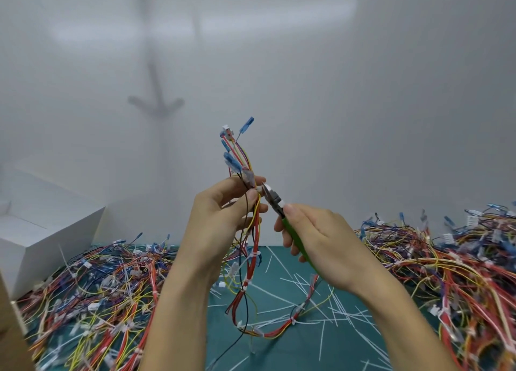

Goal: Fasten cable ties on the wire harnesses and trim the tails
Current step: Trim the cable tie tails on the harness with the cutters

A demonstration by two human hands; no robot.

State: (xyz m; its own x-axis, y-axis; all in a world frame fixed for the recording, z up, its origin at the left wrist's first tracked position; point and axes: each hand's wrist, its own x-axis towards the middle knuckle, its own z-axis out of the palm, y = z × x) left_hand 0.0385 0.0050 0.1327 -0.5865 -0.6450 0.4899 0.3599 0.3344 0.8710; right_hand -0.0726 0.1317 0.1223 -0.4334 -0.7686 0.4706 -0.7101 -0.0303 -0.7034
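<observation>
Over the worktop the harness stood upright, its long axis vertical. My left grip was curled round its wires. My right grip was wrapped round the cutters, which pointed up and left, nose at the tie just beside my left thumb. Its tail I could not make out.

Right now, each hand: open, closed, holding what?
Left hand: grips the wire harness near its top.
Right hand: grips the green-handled cutters, nose at the harness.

shiny metal on the cutters, plastic all round
side cutters: glossy steel head, smooth green plastic handles; matt green cutting mat.
</observation>
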